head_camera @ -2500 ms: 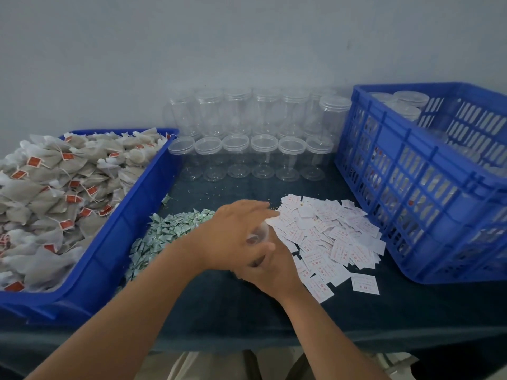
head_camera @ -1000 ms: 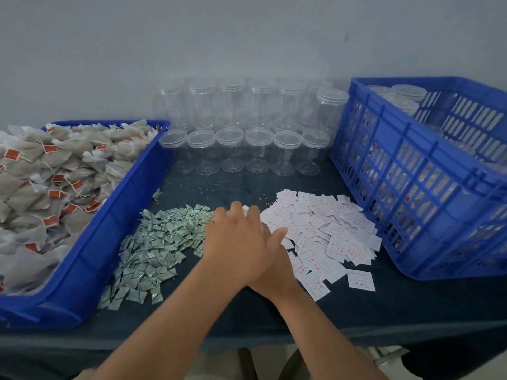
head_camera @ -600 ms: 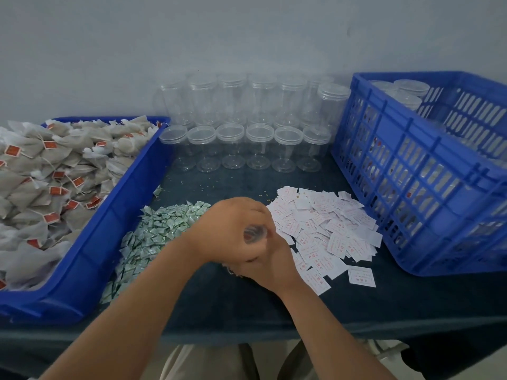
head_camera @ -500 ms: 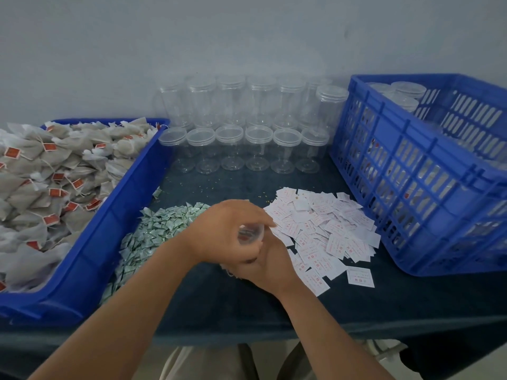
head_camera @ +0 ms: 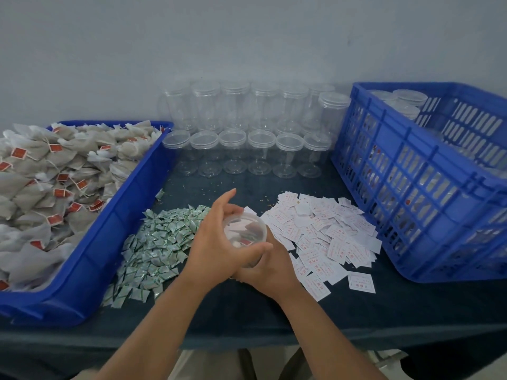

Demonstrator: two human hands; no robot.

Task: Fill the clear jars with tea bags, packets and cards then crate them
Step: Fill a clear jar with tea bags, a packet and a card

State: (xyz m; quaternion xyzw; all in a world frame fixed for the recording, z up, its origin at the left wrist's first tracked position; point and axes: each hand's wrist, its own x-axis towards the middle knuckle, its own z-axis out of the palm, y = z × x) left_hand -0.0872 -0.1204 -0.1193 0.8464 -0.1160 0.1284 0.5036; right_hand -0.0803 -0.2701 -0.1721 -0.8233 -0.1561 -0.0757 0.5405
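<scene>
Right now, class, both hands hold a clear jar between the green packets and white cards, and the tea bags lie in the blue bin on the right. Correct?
No. The head view shows the tea bags in the blue bin on the left, not the right. The rest holds.

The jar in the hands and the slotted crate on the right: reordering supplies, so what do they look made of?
Jar: probably clear glossy plastic; its contents show through the lid. Crate: likely blue moulded plastic, with slotted walls and a slight sheen.
</scene>
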